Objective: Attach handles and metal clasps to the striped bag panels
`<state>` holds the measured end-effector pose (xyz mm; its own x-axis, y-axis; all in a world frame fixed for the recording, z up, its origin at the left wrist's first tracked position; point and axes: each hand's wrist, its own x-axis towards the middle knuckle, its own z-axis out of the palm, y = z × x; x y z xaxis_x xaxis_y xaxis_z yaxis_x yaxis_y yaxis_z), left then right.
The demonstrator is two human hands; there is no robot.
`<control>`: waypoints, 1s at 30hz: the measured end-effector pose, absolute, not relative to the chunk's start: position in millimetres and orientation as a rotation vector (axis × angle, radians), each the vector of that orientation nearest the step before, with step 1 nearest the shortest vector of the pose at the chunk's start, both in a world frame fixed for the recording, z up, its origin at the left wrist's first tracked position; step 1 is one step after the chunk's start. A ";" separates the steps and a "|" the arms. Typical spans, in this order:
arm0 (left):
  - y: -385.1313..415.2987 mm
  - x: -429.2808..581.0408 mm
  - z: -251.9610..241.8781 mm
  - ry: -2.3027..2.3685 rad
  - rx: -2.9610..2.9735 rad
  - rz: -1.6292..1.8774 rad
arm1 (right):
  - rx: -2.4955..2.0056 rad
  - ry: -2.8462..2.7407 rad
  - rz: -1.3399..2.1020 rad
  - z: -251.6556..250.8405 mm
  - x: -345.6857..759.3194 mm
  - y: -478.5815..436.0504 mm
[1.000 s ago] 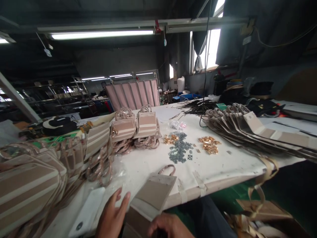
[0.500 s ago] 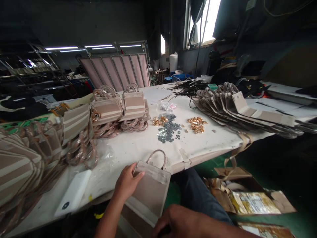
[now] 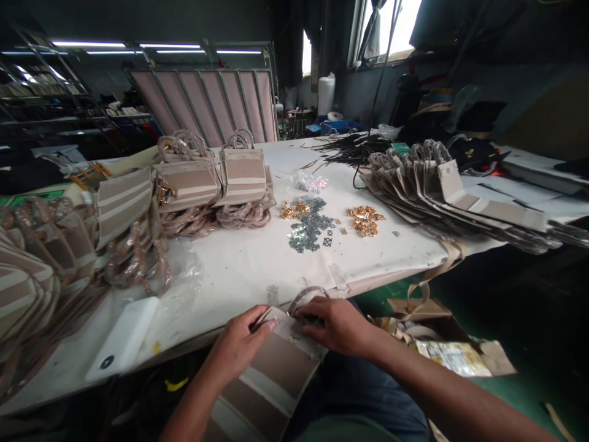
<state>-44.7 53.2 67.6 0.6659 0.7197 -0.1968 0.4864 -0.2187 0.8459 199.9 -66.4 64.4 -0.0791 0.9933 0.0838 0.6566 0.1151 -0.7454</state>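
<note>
A striped beige-brown bag panel (image 3: 271,368) with a plastic-wrapped loop handle (image 3: 307,293) lies tilted over my lap at the table's near edge. My left hand (image 3: 246,337) pinches its upper left edge, thumb on the face and fingers behind. At the panel's top, by the foot of the handle, my right hand (image 3: 334,322) has its fingers curled over the edge; its fingertips are partly hidden. Beyond on the table lie grey metal plates (image 3: 309,230) between two heaps of gold-coloured fittings, the left heap (image 3: 294,210) and the right heap (image 3: 365,221).
Stacked bag panels with wrapped handles stand at left (image 3: 186,184) and right (image 3: 453,190) on the white table (image 3: 239,270). A white box-shaped object (image 3: 124,337) lies near the left front edge. An open carton (image 3: 460,344) sits on the floor at right.
My right hand has risen from the panel's lower part to its top edge by the handle. My left hand keeps its hold on the upper left. The camera view has tipped down.
</note>
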 end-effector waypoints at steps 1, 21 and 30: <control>50.7 -45.0 68.0 0.943 1.854 0.260 | -1.633 -1.857 0.753 59.1 197.8 -69.2; 41.3 -35.9 61.5 0.829 1.420 0.185 | -1.610 -1.573 1.232 21.6 191.0 -108.4; 47.0 7.3 63.1 0.941 2.021 0.451 | -1.534 -1.140 1.526 8.0 192.0 -98.9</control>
